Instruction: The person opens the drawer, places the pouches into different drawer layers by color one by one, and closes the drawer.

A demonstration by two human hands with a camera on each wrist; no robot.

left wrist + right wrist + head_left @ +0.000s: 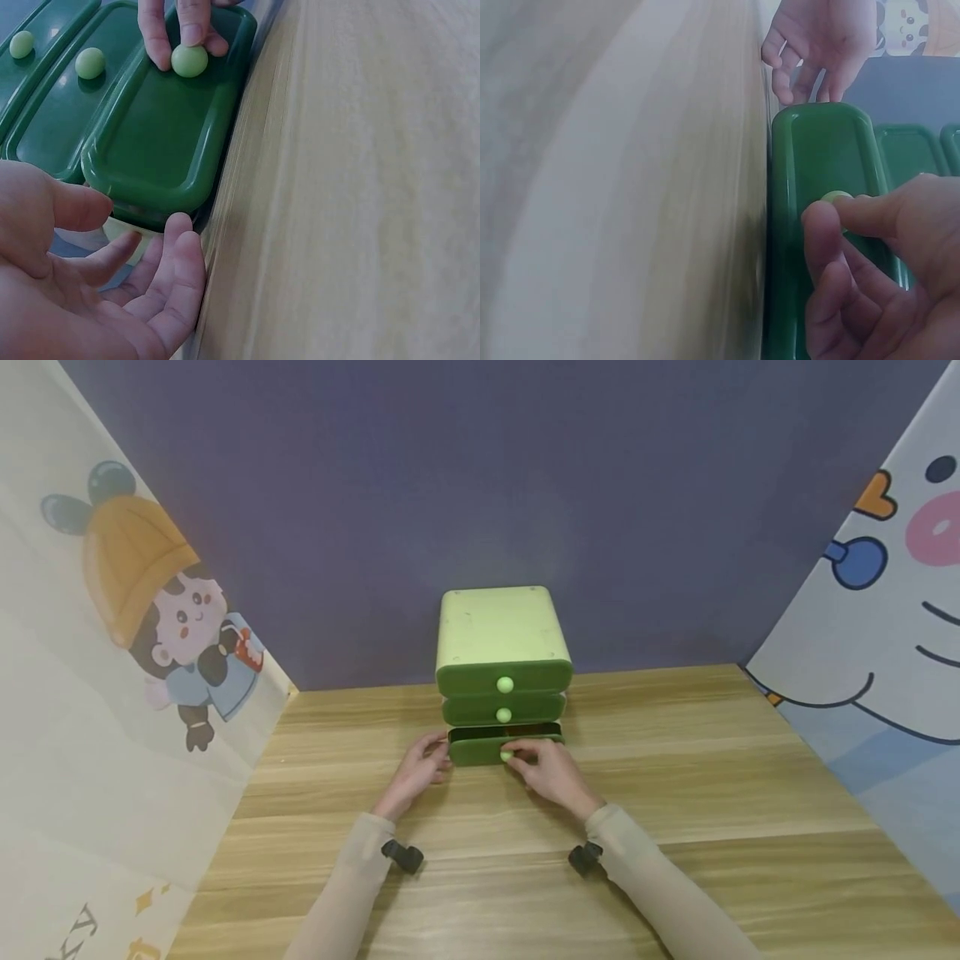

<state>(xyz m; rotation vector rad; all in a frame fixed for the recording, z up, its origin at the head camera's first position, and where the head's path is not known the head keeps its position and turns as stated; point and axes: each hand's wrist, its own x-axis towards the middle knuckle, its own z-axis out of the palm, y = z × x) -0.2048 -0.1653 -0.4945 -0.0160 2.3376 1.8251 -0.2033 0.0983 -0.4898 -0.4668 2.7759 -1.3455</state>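
Observation:
A small cabinet (498, 627) with a pale green shell and several dark green drawers stands against the back wall. Its bottom drawer (472, 752) is pulled partly out, with a dark gap behind the front; what lies inside cannot be made out. Thumb and fingers of my right hand (551, 772) pinch that drawer's round light green knob (190, 61). At the drawer's left end is my left hand (420, 768), palm toward the cabinet and fingers loosely bent. In the left wrist view its fingertips (180, 225) lie close to the drawer's corner; contact is hard to tell.
The upper drawer (468, 680) and middle drawer (468, 709) are closed, each with a round knob. Wood-grain tabletop (487, 893) surrounds the cabinet. A dark blue panel (495, 477) rises behind, and cartoon-printed side panels (90, 760) flank the table.

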